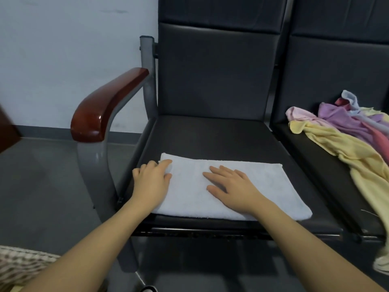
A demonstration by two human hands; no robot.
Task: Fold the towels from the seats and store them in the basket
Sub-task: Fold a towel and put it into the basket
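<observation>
The left hand (152, 182) curls its fingers over the near-left edge of the white towel (259, 186), seemingly pinching it, while the right hand (231, 189) lies flat and open on the cloth's middle, pressing it to the dark seat (210, 135). The folded towel looks soft, light and limp; corners and edges offer the surest hold. Unfolded coloured towels (345, 135) heap on the next seat; a woven basket (23, 264) sits lower left.

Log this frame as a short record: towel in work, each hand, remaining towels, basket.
towel in work: white towel, folded flat on left seat
left hand: grips the towel's left edge
right hand: flat on the towel
remaining: coloured towel pile, unfolded, right seat
basket: lower left, contents not visible
</observation>
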